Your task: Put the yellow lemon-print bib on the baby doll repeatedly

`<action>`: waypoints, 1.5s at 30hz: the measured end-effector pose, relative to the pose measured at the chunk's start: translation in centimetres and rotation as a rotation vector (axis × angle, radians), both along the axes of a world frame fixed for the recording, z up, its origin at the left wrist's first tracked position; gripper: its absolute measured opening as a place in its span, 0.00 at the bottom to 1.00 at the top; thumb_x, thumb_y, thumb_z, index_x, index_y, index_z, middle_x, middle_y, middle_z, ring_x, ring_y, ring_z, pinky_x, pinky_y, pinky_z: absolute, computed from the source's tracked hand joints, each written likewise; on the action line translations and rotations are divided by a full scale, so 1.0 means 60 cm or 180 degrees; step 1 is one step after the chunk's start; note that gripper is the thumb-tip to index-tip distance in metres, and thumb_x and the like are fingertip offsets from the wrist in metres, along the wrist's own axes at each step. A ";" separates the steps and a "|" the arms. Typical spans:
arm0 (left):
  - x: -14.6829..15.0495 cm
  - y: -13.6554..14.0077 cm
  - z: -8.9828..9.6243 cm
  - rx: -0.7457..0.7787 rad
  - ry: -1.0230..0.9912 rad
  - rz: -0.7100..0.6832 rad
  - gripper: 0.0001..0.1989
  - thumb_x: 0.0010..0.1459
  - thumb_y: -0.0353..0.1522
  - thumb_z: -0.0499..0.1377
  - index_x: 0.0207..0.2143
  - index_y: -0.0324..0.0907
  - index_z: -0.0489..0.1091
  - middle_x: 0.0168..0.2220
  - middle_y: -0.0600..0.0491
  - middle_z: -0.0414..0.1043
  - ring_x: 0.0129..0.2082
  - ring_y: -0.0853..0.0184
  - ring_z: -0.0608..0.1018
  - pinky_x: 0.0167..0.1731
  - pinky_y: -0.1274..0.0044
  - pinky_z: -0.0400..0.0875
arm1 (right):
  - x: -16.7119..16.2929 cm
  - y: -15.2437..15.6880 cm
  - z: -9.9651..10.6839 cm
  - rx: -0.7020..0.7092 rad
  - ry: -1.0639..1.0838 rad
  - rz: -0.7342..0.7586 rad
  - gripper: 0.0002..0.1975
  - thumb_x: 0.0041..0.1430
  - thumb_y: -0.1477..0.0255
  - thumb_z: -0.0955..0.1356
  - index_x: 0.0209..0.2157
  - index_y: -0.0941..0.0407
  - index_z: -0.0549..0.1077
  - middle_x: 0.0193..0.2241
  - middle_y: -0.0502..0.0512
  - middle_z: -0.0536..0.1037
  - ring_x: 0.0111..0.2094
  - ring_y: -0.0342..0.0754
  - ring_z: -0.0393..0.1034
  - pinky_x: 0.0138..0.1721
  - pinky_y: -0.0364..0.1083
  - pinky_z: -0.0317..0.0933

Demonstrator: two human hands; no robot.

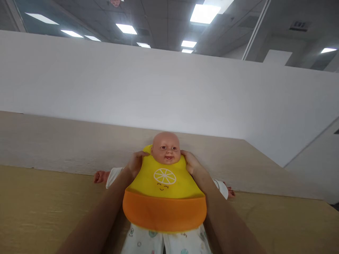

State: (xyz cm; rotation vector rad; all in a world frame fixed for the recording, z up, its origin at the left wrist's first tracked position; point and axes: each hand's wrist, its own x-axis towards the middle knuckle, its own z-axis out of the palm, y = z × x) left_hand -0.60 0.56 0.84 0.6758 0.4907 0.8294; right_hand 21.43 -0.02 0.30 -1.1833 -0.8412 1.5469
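A bald baby doll (166, 143) lies face up with its arms spread. Over its chest is a yellow bib (148, 181) with a white citrus slice, a small smiling face and an orange pocket (164, 212) along the bottom. My left hand (136, 163) is closed on the bib's upper edge beside the doll's neck, its thumb towards the yellow strap. On the other side, my right hand (191, 162) grips the bib's upper edge close to the doll's cheek. Most fingertips of both hands are hidden, and so is the bib's fastening behind the neck.
Under the doll is a yellowish wooden surface (53, 208), with a paler wood strip (66, 141) behind it. A white partition (119, 84) rises at the back. The doll's sleeved arms stick out past my forearms on both sides.
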 end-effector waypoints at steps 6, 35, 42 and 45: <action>0.002 0.005 -0.006 0.0224 -0.0101 0.0030 0.25 0.49 0.28 0.56 0.52 0.39 0.68 0.38 0.48 0.79 0.37 0.56 0.80 0.42 0.67 0.74 | -0.005 0.006 -0.008 -0.0548 0.0391 0.0569 0.11 0.51 0.74 0.63 0.34 0.60 0.76 0.22 0.59 0.79 0.28 0.53 0.75 0.37 0.51 0.71; 0.019 0.018 -0.018 -0.0076 0.0750 0.0261 0.14 0.50 0.28 0.58 0.41 0.38 0.74 0.31 0.47 0.79 0.34 0.54 0.81 0.35 0.66 0.76 | -0.015 -0.005 -0.016 0.0146 0.0882 0.0543 0.15 0.46 0.75 0.65 0.38 0.58 0.75 0.30 0.56 0.81 0.37 0.53 0.76 0.40 0.50 0.70; 0.022 0.018 -0.013 -0.0311 0.0847 -0.0459 0.17 0.48 0.29 0.57 0.42 0.34 0.73 0.32 0.41 0.79 0.35 0.51 0.81 0.35 0.65 0.76 | -0.012 -0.006 -0.019 0.0344 0.0806 0.0453 0.13 0.46 0.74 0.65 0.35 0.58 0.75 0.34 0.56 0.81 0.37 0.52 0.76 0.42 0.49 0.70; 0.021 0.021 -0.015 -0.0332 0.0721 -0.0583 0.19 0.48 0.28 0.56 0.44 0.33 0.72 0.33 0.41 0.79 0.36 0.52 0.81 0.37 0.65 0.75 | -0.008 0.000 -0.028 0.0461 0.0807 0.0513 0.12 0.44 0.74 0.66 0.34 0.57 0.75 0.34 0.55 0.81 0.37 0.52 0.76 0.43 0.50 0.69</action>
